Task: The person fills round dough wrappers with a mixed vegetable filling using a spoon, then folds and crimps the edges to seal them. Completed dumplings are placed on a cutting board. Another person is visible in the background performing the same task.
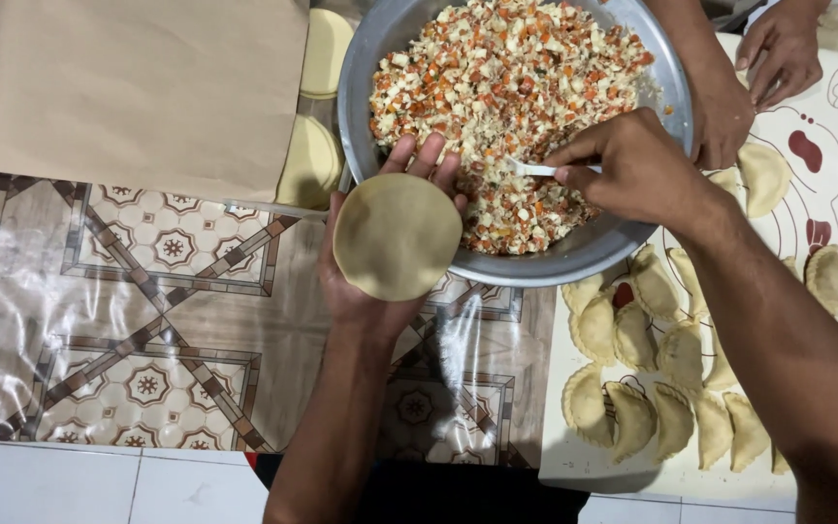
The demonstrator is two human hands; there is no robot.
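Observation:
My left hand (366,281) lies palm up and holds a round flat dough disc (397,236) against the near rim of a large metal bowl (361,87). The bowl is full of a chopped white and orange filling (506,87). My right hand (632,165) reaches over the bowl and grips a small white spoon (532,169), its tip down in the filling.
Several folded, crimped dumplings (652,378) lie on a patterned white sheet at the right. More dough discs (310,160) sit left of the bowl beside brown paper (138,87). Another person's hands (778,49) rest at the top right. The table has a plastic-covered patterned cloth (147,320).

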